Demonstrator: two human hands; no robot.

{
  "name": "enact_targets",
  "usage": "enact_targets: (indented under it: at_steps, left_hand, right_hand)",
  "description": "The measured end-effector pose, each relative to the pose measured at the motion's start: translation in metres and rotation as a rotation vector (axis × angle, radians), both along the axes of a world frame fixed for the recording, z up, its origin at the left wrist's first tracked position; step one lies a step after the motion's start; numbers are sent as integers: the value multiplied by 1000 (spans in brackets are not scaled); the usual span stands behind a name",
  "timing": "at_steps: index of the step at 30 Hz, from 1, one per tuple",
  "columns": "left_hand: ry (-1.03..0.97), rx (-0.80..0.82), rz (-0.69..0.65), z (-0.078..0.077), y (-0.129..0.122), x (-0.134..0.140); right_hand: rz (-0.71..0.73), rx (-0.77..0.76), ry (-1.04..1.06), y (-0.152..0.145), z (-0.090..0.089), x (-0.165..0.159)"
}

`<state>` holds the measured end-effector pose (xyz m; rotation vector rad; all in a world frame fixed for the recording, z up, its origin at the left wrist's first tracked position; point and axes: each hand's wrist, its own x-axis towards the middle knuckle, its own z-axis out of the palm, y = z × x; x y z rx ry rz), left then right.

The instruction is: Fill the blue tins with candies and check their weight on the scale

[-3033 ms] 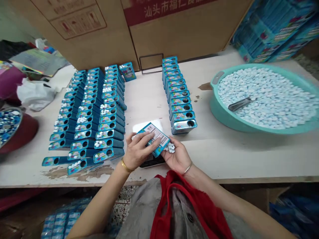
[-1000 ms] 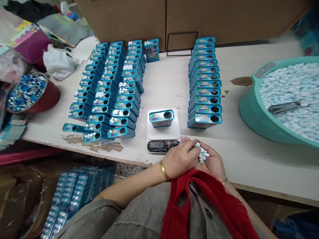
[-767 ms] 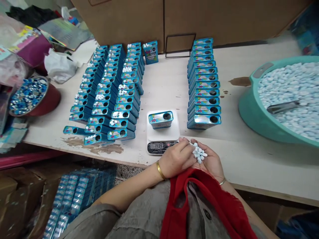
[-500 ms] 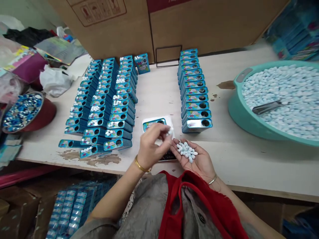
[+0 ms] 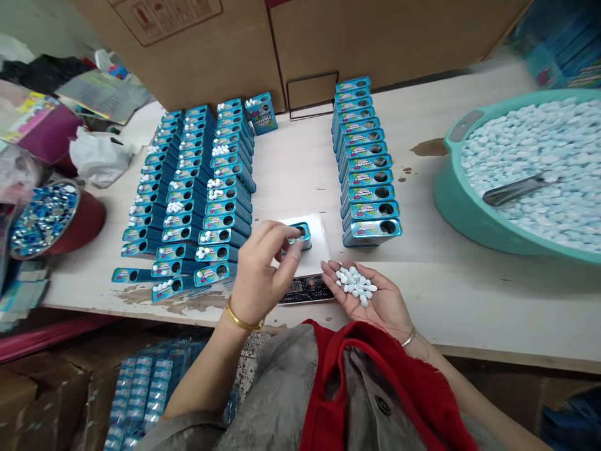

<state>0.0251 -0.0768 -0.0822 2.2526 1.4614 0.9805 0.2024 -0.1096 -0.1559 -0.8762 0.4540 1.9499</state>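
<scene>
My left hand is closed in a pinch over a blue candy tin that stands on a kitchen scale. Small white candies show faintly at its fingertips, beside the tin's round opening; the hand covers much of the tin's top. The scale's black panel with a lit display is partly behind the hand. Palm up, my right hand is cupped around a small heap of white candies, right of the scale.
Rows of blue tins, several with candies on top, stand at left; another row stands right of the scale. A teal tub of candies holds a metal scoop. A red bowl of shiny pieces sits far left; cardboard boxes stand behind.
My left hand has moved left and down from beside my right palm to the tin on the scale, uncovering the scale's display. My right hand still cups the candies; the view has shifted slightly.
</scene>
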Motion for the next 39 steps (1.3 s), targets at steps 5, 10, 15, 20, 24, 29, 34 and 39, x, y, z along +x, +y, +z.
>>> enact_targets:
  at_steps: [5,10,15,20,24,29,34,39]
  left_hand:
    - [173,-208,-264,-39,-36,44]
    - [372,-239,-323,-73,-55,76]
    - [317,-193,-312,-75,-58,77]
    - [298,-202,-319,-75,-58,71]
    - [247,-211,-315,-77,-58,68]
    - [118,-213,-333,-71,-56,61]
    - [-70,-5,-126,-37,-28,31]
    - [49,54,1,-17,12,-2]
  right_hand:
    - [45,-50,-36,-6,-4,10]
    - [80,-85,-39,-19,-11,25]
    - [93,-55,-73,-27,-14,28]
    - [100,3,-105,-27,-18,27]
    - [94,3,-95,-26,-19,26]
    - [98,16,-52,-26,-24,23]
    - [38,29,4,-20,-19,12]
    - [30,-70,69,-12,-1,5]
